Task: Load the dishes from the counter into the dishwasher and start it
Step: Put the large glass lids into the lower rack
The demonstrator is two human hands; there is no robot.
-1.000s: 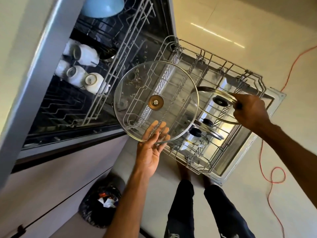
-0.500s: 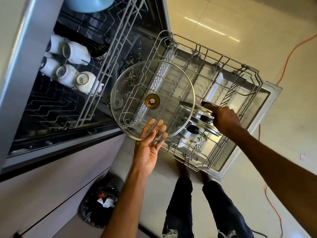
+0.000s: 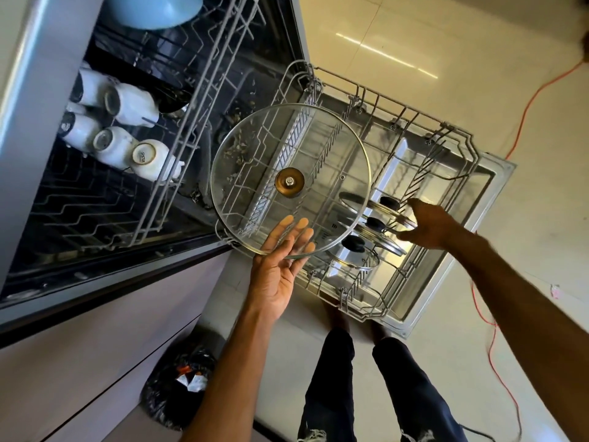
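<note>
Over lower rack, L fingers flat against glass lid, half-hiding racked lids; R fingers loose.

A home kitchen. An open dishwasher has white mugs racked above. Pale cabinet fronts meet a glossy tiled floor.

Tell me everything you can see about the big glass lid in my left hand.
The big glass lid is round, clear glass with a thin metal rim and a brass-coloured disc with a bolt at its centre. It is held above the pulled-out lower rack, bolt side toward the camera. Straight fingers of the left hand lie against its near edge.
</note>
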